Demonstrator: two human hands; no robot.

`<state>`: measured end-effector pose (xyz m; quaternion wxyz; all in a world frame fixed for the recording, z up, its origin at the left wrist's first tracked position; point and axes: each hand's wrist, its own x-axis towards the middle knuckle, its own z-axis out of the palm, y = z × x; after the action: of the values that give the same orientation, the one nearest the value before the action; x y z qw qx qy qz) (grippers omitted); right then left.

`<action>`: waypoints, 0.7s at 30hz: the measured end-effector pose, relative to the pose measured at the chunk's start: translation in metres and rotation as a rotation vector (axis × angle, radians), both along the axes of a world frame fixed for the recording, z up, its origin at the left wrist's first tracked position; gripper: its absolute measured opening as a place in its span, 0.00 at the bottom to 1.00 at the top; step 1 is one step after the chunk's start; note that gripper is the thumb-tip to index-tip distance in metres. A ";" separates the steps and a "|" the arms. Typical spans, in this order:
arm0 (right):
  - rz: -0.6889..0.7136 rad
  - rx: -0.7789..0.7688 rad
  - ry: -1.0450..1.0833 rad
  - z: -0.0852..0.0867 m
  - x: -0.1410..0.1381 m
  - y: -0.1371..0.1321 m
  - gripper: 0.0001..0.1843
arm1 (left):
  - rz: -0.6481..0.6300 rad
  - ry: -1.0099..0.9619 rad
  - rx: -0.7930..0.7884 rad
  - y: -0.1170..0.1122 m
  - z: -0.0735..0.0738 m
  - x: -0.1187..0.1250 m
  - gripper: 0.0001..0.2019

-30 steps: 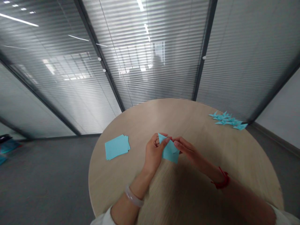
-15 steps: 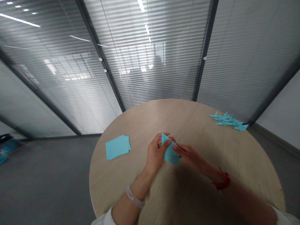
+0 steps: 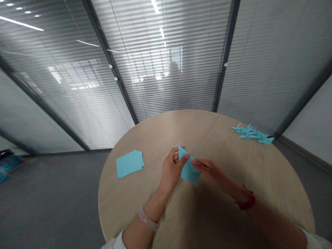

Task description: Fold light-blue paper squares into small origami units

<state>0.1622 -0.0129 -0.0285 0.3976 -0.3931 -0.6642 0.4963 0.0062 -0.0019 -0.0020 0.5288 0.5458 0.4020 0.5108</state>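
Above the middle of a round wooden table, both my hands hold one light blue folded paper. My left hand pinches its upper left corner between thumb and fingers. My right hand grips its right side, fingers pressed together along a fold. The paper stands tilted, one point up and one point down toward the tabletop.
A small stack of blue paper squares lies to the left on the table. Several folded blue paper pieces lie in a heap at the far right edge. Glass walls with blinds stand behind the table, grey carpet around it.
My right fingers have slid closer along the paper's right side, and the folded paper looks narrower. Both hands stay in nearly the same place.
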 end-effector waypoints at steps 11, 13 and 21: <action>-0.030 0.011 -0.008 0.002 0.000 -0.001 0.29 | 0.022 0.110 0.035 -0.003 0.003 -0.001 0.20; -0.032 0.017 -0.014 0.002 0.000 -0.001 0.30 | 0.017 0.104 0.035 -0.003 0.003 -0.001 0.21; -0.003 0.079 -0.096 0.003 0.001 -0.004 0.28 | -0.009 0.169 0.066 -0.002 0.000 -0.002 0.19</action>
<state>0.1627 -0.0171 -0.0255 0.3814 -0.4014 -0.7010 0.4495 0.0045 -0.0039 -0.0020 0.4768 0.6058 0.4256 0.4738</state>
